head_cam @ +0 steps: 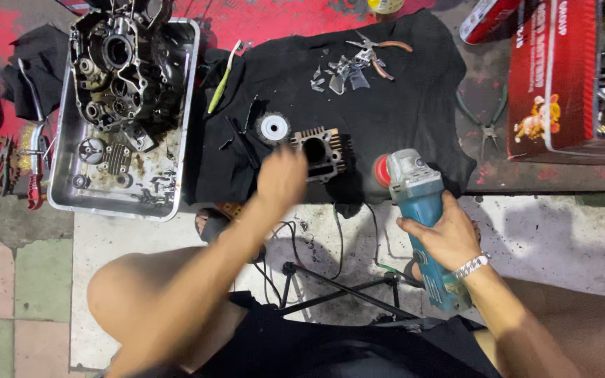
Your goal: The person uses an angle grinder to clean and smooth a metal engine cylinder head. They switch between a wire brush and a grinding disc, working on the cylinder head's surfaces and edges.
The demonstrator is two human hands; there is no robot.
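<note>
Black cloth [386, 91] covers the floor. Right hand [441, 234] is clamped around a blue angle grinder [421, 210]. Left hand [281, 178], blurred, reaches the finned cylinder [320, 152]; its grip cannot be told.

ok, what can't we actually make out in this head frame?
- Left hand: motion-blurred, so contact with the finned cylinder is unclear.
- Angle grinder: its disc faces away behind the body; the right hand covers the grip.
- Red box: cut off by the right edge.
- Small parts in the metal tray: too small and grimy to identify.
</note>
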